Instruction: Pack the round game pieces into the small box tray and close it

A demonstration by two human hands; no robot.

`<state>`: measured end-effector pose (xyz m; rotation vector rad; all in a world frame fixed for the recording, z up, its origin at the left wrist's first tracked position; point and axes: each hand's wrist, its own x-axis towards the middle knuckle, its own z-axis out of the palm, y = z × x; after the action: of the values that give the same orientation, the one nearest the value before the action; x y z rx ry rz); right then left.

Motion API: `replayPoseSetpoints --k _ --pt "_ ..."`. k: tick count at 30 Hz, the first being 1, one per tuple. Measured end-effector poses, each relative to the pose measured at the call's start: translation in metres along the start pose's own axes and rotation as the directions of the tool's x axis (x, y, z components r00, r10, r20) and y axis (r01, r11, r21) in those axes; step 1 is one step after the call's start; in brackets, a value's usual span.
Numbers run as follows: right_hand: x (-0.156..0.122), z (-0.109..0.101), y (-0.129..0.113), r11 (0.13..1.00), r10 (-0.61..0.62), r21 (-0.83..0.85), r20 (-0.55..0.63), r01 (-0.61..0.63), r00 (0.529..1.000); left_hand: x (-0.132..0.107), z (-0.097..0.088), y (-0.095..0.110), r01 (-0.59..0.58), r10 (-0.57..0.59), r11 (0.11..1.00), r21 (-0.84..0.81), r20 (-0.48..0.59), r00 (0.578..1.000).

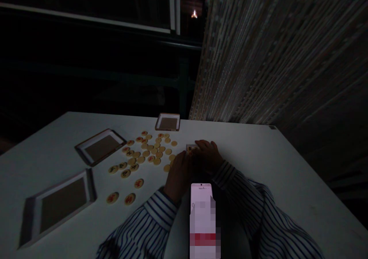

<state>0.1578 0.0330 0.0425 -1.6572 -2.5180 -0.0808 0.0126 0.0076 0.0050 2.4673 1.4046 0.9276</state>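
Both hands are together over a small box (pixel 189 146) on the white table. Something pale with dark marks shows in its corner, too dim to name. My left hand (pixel 178 176) is curled along the box's left side, its fingertips in shadow. From the right, my right hand (pixel 209 155) bends its fingers over the box. Left of my hands, several round Chinese chess pieces (pixel 156 161) lie scattered, some with red or black characters upward and others blank. A red-marked piece (pixel 138 183) lies apart, nearer to me.
An open shallow box (pixel 167 129) stands at the table's far edge. Two more shallow box parts, one at mid-left (pixel 107 155) and one at near left (pixel 92 190), lie on the table (pixel 258 167). A lit phone (pixel 201 213) is below my hands. A string curtain (pixel 244 59) hangs behind.
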Motion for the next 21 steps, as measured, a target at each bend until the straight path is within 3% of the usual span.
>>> replayPoseSetpoints --k 17,21 --pt "0.0009 0.0 0.0 1.0 0.005 0.009 -0.003 -0.005 1.0 -0.0007 0.0019 -0.0018 0.006 -0.007 0.999 0.044 0.024 1.0" --pt "-0.0055 0.0002 0.0088 0.999 0.006 0.036 -0.067 -0.004 0.998 -0.0034 -0.006 -0.0009 -0.017 0.016 0.999 0.028 0.029 0.999"
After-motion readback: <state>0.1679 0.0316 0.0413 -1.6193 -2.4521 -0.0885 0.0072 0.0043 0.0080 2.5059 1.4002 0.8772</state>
